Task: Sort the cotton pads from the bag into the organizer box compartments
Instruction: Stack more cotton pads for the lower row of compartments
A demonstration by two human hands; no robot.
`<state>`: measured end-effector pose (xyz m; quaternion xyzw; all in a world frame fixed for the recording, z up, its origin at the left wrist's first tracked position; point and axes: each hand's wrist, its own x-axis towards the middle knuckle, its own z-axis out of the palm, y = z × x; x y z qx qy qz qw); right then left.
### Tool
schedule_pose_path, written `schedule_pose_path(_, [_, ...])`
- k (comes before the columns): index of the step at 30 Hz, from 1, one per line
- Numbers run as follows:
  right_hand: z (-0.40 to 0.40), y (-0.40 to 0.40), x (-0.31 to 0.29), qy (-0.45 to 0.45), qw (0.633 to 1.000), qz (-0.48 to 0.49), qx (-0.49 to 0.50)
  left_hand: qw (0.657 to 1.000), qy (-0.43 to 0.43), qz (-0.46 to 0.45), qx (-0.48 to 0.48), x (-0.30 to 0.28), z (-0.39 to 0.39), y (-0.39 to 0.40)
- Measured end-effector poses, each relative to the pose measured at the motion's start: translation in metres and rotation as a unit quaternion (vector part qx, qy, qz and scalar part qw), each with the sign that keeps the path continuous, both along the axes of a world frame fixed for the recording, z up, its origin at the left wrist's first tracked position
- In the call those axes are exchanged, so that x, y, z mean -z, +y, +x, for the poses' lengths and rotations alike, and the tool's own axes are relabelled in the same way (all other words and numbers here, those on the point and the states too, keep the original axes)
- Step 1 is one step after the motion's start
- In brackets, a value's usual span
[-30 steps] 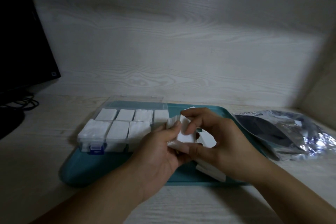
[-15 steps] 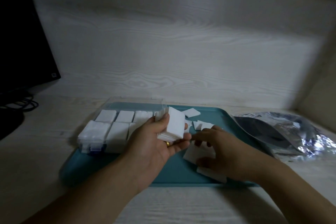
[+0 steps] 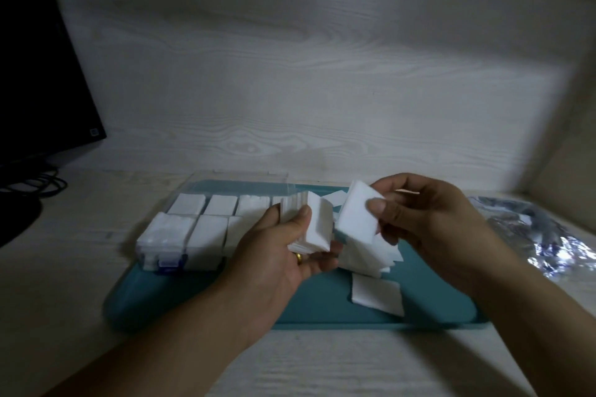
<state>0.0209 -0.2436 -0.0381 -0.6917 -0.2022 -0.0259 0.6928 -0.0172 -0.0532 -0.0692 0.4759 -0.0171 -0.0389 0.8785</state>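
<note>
A: Left hand (image 3: 283, 255) grips a stack of cotton pads (image 3: 311, 224), thumb on top, fingers curled underneath. Right hand (image 3: 429, 222) pinches a second, thinner bunch (image 3: 356, 217) by its near edge, thumb over fingers.

B: Where's the rest?

A: Loose pads (image 3: 377, 295) lie on the teal tray (image 3: 322, 309) under the hands. Organizer box (image 3: 193, 229) sits at the tray's left, the compartments in view packed white. Foil bag (image 3: 541, 235) lies off to the right.

B: Handling?

A: Light, soft, compressible, I'd judge. A stack fans and sheds sheets if held loosely. Best squeezed across the flat faces near the middle, edges squared first, then eased down so corners don't fold on the dividers.
</note>
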Motion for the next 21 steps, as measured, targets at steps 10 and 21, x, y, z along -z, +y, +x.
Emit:
schedule_pose_path(10, [-0.009, 0.028, 0.021, -0.082, 0.979, -0.152, 0.108, 0.998, -0.001, 0.0, 0.059, 0.007, -0.005, -0.008])
schedule_pose_path(21, [-0.012, 0.017, 0.018, -0.17, 0.93, -0.318, 0.073, 0.998, 0.012, -0.046, 0.051, 0.003, -0.005, -0.006])
